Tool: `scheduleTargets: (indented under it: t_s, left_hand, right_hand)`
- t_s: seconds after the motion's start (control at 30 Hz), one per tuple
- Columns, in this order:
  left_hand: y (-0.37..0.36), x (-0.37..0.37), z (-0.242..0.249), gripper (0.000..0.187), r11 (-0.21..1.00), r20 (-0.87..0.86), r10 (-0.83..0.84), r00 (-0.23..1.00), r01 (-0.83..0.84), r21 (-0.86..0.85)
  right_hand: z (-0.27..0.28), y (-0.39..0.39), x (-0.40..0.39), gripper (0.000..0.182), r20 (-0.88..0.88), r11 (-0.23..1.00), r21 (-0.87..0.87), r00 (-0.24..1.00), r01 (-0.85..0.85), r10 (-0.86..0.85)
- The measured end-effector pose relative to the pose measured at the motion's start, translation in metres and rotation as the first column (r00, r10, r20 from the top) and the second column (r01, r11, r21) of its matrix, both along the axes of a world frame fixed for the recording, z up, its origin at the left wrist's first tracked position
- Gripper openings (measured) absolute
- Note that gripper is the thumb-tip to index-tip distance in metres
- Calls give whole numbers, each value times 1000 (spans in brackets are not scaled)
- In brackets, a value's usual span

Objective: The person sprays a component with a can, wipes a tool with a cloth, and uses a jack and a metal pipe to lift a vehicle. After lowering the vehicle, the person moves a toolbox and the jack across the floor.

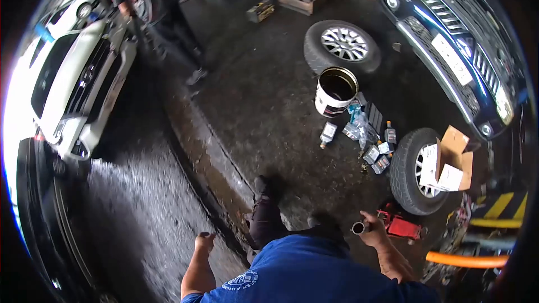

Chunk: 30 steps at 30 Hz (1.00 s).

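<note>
Garage floor, dark and stained. My right hand is wrapped around a short, hollow cylinder, its round mouth turned up toward me; too small to tell what it is. The cylinder sits at the hand's inner side, in front of my blue shirt. My left hand is out to the other side, fingers curled, over the rough paving; cannot tell whether anything is in it.

Just beyond the right hand: a red jack on the floor. Near it, a wheel lying flat, an open cardboard box resting on top.

Farther forward, a white bucket with a dark inside, upright, in front of a second wheel. Between bucket and nearer wheel, a cluster of bottles and crumpled plastic; one bottle lies apart, closer to the bucket.

Dark vehicle at right, white vehicle at left. Another person stands beside the white one.
</note>
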State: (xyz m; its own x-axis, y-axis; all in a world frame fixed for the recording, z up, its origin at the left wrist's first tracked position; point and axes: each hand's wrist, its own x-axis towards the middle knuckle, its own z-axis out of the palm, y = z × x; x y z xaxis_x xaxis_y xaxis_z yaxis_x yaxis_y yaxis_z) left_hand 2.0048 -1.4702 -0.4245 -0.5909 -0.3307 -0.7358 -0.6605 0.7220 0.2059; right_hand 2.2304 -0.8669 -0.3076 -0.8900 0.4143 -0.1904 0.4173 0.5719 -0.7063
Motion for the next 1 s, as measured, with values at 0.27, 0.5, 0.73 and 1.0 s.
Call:
scheduleTargets:
  t_s: [0.27, 0.5, 0.73, 1.0]
  left_hand:
    - [15, -378, 19, 49, 824, -220, -559, 800, 565, -40]
    - [189, -617, 168, 33, 698, -714, -368, 595, 685, 211]
    - [297, -743, 169, 47, 501, -751, -476, 458, 843, 196]
    - [17, -829, -45, 37, -277, -184, -898, -400, 838, -470]
  right_hand:
    - [-10, -88, -131, 61, -121, 976, -102, 971, 194, -206]
    - [40, -135, -302, 63, 78, 977, 74, 975, 200, -206]
    - [45, -129, -512, 67, 15, 961, 93, 965, 261, -263]
    - [38, -124, -741, 54, -140, 933, 239, 961, 268, -239]
